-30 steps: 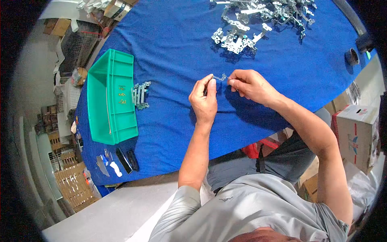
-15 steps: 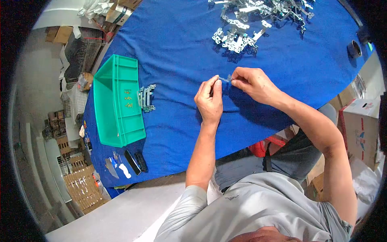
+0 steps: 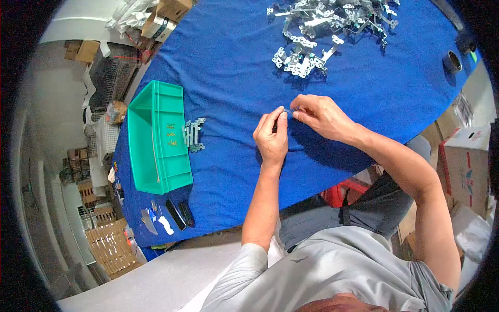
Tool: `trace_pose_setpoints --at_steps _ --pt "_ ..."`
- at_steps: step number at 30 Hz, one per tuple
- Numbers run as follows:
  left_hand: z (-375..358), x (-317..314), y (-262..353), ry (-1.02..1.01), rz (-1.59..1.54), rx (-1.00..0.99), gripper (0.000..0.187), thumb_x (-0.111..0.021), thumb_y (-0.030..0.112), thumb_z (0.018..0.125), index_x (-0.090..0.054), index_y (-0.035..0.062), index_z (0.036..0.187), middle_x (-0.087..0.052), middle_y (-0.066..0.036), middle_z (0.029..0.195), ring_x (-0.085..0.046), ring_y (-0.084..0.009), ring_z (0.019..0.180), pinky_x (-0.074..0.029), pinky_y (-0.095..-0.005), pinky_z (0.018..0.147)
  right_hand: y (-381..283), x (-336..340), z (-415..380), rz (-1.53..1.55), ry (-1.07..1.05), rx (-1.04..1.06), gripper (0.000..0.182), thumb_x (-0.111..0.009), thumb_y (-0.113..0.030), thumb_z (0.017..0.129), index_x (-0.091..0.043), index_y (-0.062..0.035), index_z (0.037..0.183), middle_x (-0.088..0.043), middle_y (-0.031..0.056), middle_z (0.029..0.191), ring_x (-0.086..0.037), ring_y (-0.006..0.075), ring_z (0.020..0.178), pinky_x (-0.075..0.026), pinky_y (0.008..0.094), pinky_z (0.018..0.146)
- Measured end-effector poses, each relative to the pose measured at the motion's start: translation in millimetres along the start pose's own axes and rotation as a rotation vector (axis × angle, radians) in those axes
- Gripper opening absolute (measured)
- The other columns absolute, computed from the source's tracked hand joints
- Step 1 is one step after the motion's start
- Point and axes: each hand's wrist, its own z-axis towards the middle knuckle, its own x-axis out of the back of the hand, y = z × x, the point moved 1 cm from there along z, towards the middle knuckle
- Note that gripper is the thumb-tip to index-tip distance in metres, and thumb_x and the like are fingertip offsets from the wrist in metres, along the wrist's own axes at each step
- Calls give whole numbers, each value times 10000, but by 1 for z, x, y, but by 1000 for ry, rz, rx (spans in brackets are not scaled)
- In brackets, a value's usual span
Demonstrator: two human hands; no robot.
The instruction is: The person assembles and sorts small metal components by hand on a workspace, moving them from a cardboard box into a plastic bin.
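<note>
Over the blue cloth (image 3: 223,67), my left hand (image 3: 271,136) is closed in a pinch on a small metal part (image 3: 288,111), which is mostly hidden by the fingers. My right hand (image 3: 323,117) is closed beside it, thumb and forefinger together at the part's other end; what they hold is too small to make out. Beyond my hands lies a small group of silver metal brackets (image 3: 301,58), with a larger heap of brackets (image 3: 353,15) behind it. Several brackets (image 3: 194,135) stand in a row against the green bin.
The green bin (image 3: 174,166) lies at the left of the cloth. Near its lower end are a black case (image 3: 175,214) and a white-handled tool (image 3: 166,225). A roll of tape (image 3: 452,62) is at the far right. A printed carton (image 3: 465,166) stands beside the table.
The camera view has shifted a little. My hands remain close together, and the metal part between them shows less than before.
</note>
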Motion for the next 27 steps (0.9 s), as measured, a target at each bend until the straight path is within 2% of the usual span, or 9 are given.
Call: trace_pose_setpoints --at_steps 5,7,15,17,19,23,25,26,27 --pt "2 -1 3 -7 39 -98 163 -689 47 918 -743 -17 1058 -669 -55 815 -569 -85 690 -460 -253 608 6 -3 2 -83 27 52 190 -658 -168 921 -620 10 970 -618 170 790 -617 338 741 -481 427 670" --pt "1 -1 8 -20 7 -47 159 -690 44 912 -746 -11 1050 -671 -63 808 -585 -109 686 -474 -265 628 5 -2 2 -43 23 39 181 -639 -186 913 -637 -8 945 -647 203 806 -636 409 800 -490 494 703" --pt "4 -3 10 -34 139 -173 137 -697 56 897 -735 -7 1013 -676 -118 797 -636 -203 665 -510 -331 627 14 3 6 -97 85 94 183 -660 -193 925 -642 -10 931 -624 175 848 -625 367 818 -491 451 722" --pt "4 -5 11 -31 155 -184 136 -698 67 897 -734 -5 1007 -677 -123 798 -641 -212 667 -513 -334 631 16 9 8 -105 106 136 203 -661 -202 930 -642 0 929 -624 171 817 -626 316 776 -493 422 710" --pt "4 -5 11 -39 155 -165 134 -690 81 901 -732 -5 995 -679 -129 797 -652 -231 679 -518 -345 643 19 14 10 63 149 13 220 -661 -222 912 -672 -4 942 -659 194 841 -654 345 807 -508 435 737" --pt "4 -8 8 -7 130 -178 136 -680 101 894 -733 7 976 -681 -150 796 -666 -277 683 -526 -375 641 31 27 18 80 181 -85 288 -663 -266 940 -633 18 899 -637 116 745 -571 159 693 -485 376 654" --pt "2 -5 10 6 159 -173 137 -669 105 894 -732 14 974 -687 -155 820 -676 -303 703 -530 -391 645 23 30 15 203 112 -204 305 -653 -269 951 -589 -3 818 -566 45 668 -517 125 650 -447 351 599" --pt "-1 -4 11 23 158 -144 137 -669 110 894 -732 17 972 -687 -152 825 -676 -307 714 -530 -398 651 28 27 15 191 74 -229 232 -627 -245 975 -603 -48 854 -517 -24 702 -474 79 636 -408 269 547" --pt "-1 -4 10 39 149 -123 138 -669 115 893 -732 20 971 -687 -150 829 -677 -312 725 -531 -404 658 29 26 16 189 53 -208 232 -627 -245 975 -603 -48 854 -517 -24 702 -474 79 636 -408 269 547"
